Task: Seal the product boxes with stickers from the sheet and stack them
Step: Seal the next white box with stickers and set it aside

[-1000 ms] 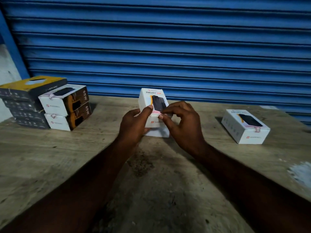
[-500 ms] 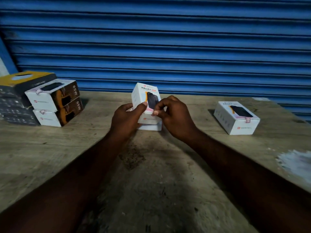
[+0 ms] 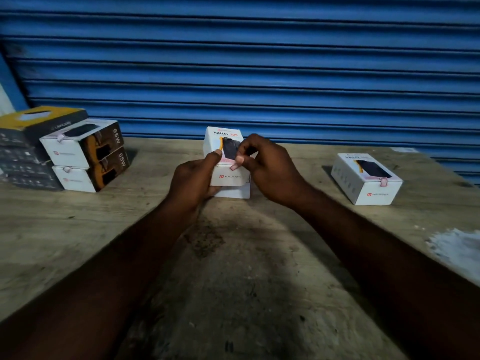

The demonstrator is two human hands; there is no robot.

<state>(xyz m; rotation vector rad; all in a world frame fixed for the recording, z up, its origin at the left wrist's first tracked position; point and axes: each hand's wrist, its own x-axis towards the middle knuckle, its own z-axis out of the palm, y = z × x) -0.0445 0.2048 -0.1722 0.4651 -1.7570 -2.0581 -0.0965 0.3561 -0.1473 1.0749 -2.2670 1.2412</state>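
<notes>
Centre of table (image 3: 78, 229): held box (image 3: 224, 137), white card, rectangular, glossy print of a dark device with an orange edge. It is tilted, with the printed face toward the camera.

Left hand (image 3: 193, 178) grips it from 8 o'clock, fingers (image 3: 215, 155) curled round the left side, thumb tip on the face. Right hand (image 3: 270, 170) comes in from 4 o'clock, its thumb and forefinger pinching a small pink sticker (image 3: 234, 166) at the box's near edge, where face meets flap. The held box is on or just over a second white box (image 3: 233, 193); cannot tell if they touch.

3 o'clock, well apart: sealed box (image 3: 363, 188), same white card, lying flat, pink tab folded over its near top edge.

9 o'clock: two white-and-brown boxes (image 3: 85, 157) stacked, marked 65W, pink tabs at their corners. Just beside them to the left is a stack of dark boxes (image 3: 26, 162), the top one yellow.

Table surface is rough and grainy, stained dark in the middle, with a pale patch (image 3: 457, 245) at 4 o'clock. Behind it, a blue ribbed shutter (image 3: 259, 74).
</notes>
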